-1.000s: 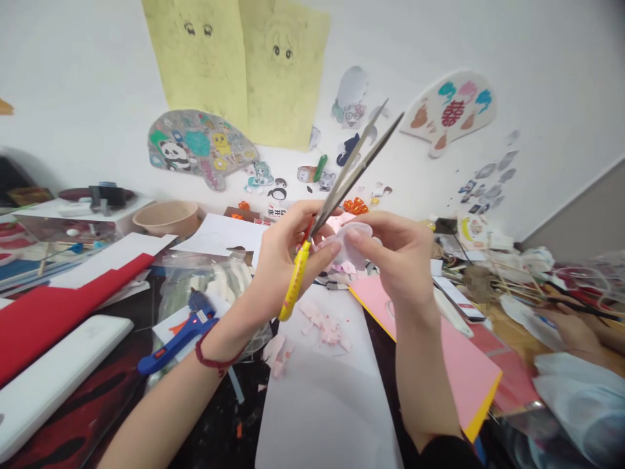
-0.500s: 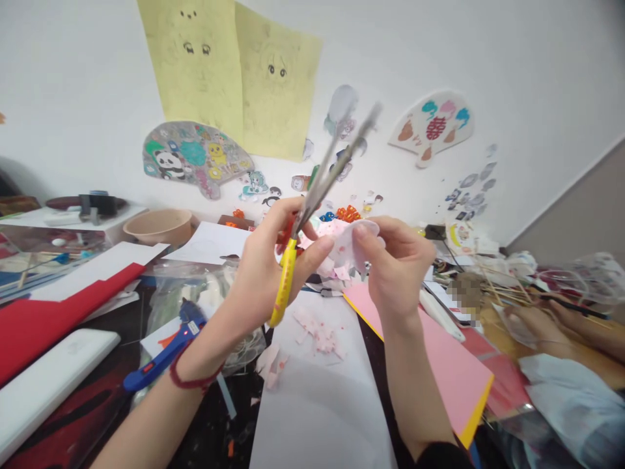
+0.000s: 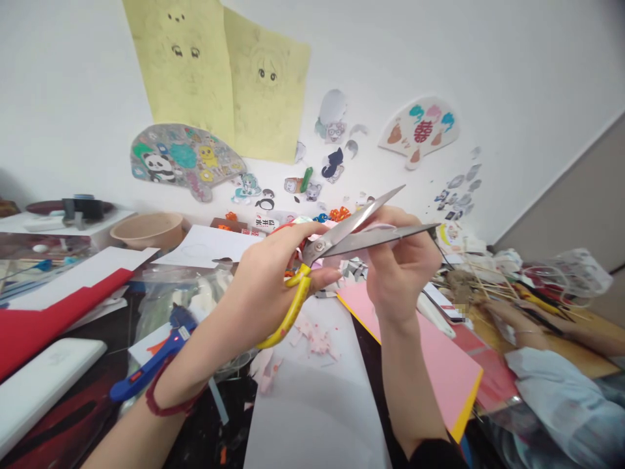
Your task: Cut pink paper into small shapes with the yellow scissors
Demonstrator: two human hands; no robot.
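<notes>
My left hand (image 3: 266, 277) is wrapped round the yellow handles of a pair of scissors (image 3: 319, 247). Their metal blades are spread apart and point right, reaching across the fingers of my right hand (image 3: 406, 277). Pinched in that hand is a small pale pink paper piece (image 3: 378, 229), mostly hidden by the blades and fingers; its edge shows between the two blades. Below, pink paper scraps (image 3: 315, 339) lie on a long white sheet (image 3: 317, 410).
A blue glue gun (image 3: 151, 368) and white power bank (image 3: 53, 384) lie left, near a beige bowl (image 3: 146, 231). Pink card (image 3: 439, 365) and a phone (image 3: 444, 303) are right. Another person's arm (image 3: 551, 326) rests at far right. Drawings hang on the wall.
The scissors have swung down from pointing up to pointing right, and their blades have spread around the paper's edge. My right hand still pinches the paper. The view has shifted slightly.
</notes>
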